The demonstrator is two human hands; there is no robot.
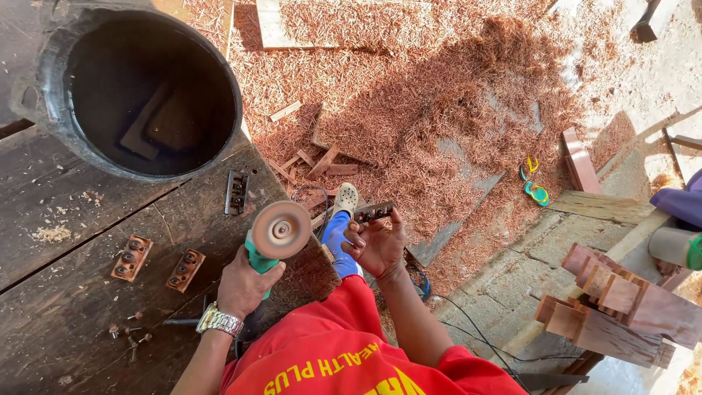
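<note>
Head view: the left hand [241, 285] has its grip wrapped round a green grinder [272, 238], disc facing up, over the dark bench [66, 212]. The right hand [376, 245] pinches a small metal plate [374, 212] beside the disc. A black bucket [139, 91] on the bench holds wood offcuts [157, 121]. Two brown blocks [157, 263] lie near the left hand

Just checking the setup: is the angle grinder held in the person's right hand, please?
No, the left hand grips the green angle grinder; the right hand holds a small metal block.
</note>
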